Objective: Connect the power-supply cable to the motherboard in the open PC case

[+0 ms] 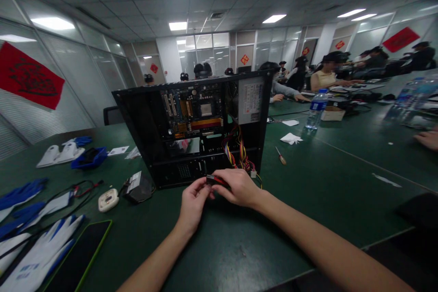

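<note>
phone (80, 255): bottom cut off | red-black piece (219, 179): partly hidden by right grip (239, 187)

In the head view, our left hand (192, 203) and right hand (237, 187) meet around a small dark-and-red part (218, 179), just before the open computer case (205, 134) upright on the green bench (219, 255).

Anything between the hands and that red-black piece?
Nothing visible: the right hand grips the red-black piece directly, and the left hand is at its end. The computer case stands beyond it.
</note>
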The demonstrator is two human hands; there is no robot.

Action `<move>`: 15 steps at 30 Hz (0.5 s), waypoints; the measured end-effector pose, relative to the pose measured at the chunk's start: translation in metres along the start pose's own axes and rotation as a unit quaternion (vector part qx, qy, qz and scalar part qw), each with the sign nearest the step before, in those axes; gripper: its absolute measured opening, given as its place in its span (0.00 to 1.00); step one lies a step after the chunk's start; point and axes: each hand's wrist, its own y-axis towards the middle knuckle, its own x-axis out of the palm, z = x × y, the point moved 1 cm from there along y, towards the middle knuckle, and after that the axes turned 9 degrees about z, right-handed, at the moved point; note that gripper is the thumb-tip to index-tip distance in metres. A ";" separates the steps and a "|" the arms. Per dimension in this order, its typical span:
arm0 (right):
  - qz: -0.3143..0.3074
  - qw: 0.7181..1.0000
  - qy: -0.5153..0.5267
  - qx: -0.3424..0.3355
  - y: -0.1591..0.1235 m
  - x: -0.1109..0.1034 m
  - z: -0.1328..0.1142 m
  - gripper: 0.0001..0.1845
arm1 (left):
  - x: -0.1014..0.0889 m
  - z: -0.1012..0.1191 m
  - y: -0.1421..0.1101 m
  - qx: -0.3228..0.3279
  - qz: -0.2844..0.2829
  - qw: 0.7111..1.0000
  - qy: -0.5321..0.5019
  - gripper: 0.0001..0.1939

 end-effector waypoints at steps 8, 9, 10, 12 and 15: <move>-0.046 0.996 0.071 0.038 0.000 0.002 -0.003 0.09 | -0.005 -0.006 0.005 -0.007 0.000 1.000 -0.031 0.16; -0.049 0.995 0.080 0.042 0.000 0.002 -0.003 0.09 | -0.005 -0.006 0.004 -0.007 -0.002 0.999 -0.031 0.16; -0.052 0.994 0.089 0.047 0.000 0.001 -0.003 0.08 | -0.005 -0.006 0.004 -0.007 -0.003 0.999 -0.032 0.16; -0.050 0.992 0.100 0.065 0.000 0.001 -0.002 0.08 | -0.005 -0.006 0.003 -0.012 -0.006 0.999 -0.033 0.17; -0.042 0.988 0.115 0.096 0.000 0.000 -0.001 0.07 | -0.005 -0.004 0.003 -0.016 -0.013 0.999 -0.026 0.17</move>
